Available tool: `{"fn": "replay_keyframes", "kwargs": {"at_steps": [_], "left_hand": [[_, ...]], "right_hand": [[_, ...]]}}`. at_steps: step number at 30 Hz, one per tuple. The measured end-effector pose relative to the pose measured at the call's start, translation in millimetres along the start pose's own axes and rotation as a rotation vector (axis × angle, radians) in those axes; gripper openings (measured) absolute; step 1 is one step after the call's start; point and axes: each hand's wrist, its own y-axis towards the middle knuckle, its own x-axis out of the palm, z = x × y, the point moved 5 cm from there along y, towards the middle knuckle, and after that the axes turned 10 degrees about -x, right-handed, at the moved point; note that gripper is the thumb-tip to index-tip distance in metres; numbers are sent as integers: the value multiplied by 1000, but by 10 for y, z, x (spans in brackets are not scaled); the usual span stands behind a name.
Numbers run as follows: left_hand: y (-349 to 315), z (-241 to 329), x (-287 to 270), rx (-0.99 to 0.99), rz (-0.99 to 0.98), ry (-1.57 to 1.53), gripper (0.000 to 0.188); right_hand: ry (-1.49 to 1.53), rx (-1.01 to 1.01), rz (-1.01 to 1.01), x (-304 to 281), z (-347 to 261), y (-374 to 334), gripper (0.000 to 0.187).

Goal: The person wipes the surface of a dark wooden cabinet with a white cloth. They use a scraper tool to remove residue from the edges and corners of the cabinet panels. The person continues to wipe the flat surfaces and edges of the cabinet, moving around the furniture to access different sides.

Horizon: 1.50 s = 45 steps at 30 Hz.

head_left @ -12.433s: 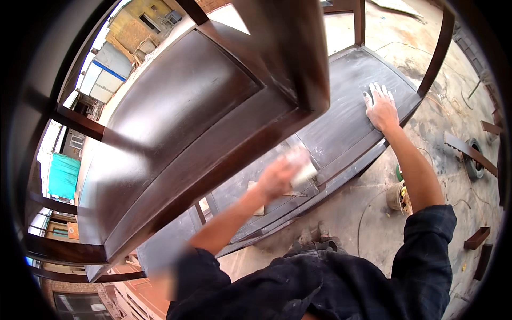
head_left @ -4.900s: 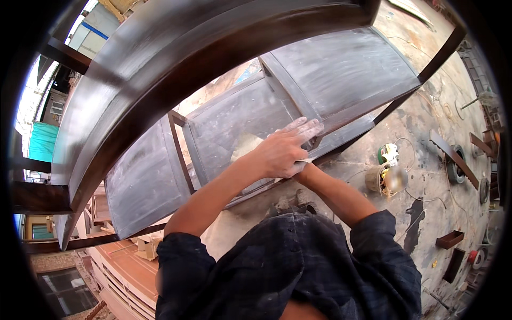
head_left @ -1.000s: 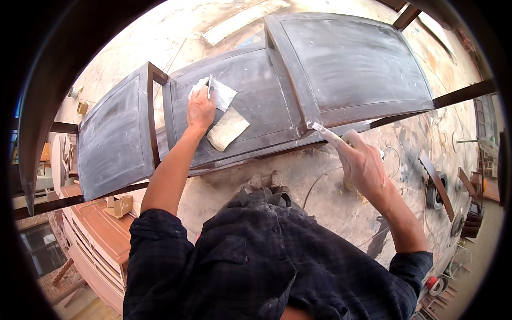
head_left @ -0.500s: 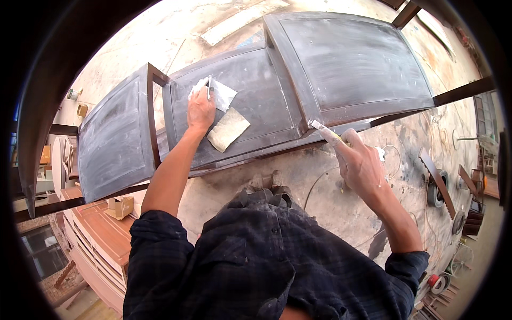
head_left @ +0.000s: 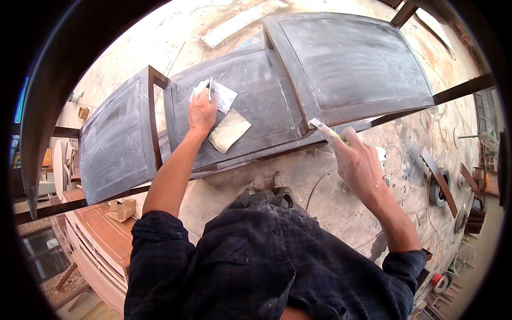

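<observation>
Dusty workshop floor [head_left: 330,208] spreads beneath our dark panelled door [head_left: 256,101]. Our left hand [head_left: 201,111] presses a white sheet [head_left: 221,96] flat against its middle panel, steadying it; our right hand [head_left: 358,160], fingers closed, holds a putty knife [head_left: 326,130] at the door's near edge.

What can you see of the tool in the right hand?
The putty knife is a narrow flat blade, pale and smeared with whitish filler, on a yellowish handle mostly hidden in the right hand. The hand grips it with the blade pointing up and left, its tip at the lower edge of the dark, dusty door panel, near the groove between two panels. Whether the tip actually touches the wood cannot be told.
</observation>
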Motion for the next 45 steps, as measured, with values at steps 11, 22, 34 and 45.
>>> {"fn": "replay_keyframes", "kwargs": {"at_steps": [11, 22, 34, 45], "left_hand": [[2, -19, 36, 7, 4, 4, 31], [0, 25, -9, 12, 24, 23, 32], [1, -2, 13, 21, 41, -1, 35], [-9, 27, -14, -39, -23, 25, 35]], "right_hand": [[-24, 20, -23, 59, 17, -6, 53], [-1, 19, 0, 59, -2, -26, 53], [-10, -31, 13, -4, -5, -36, 52], [4, -33, -8, 52, 33, -47, 34]]}}
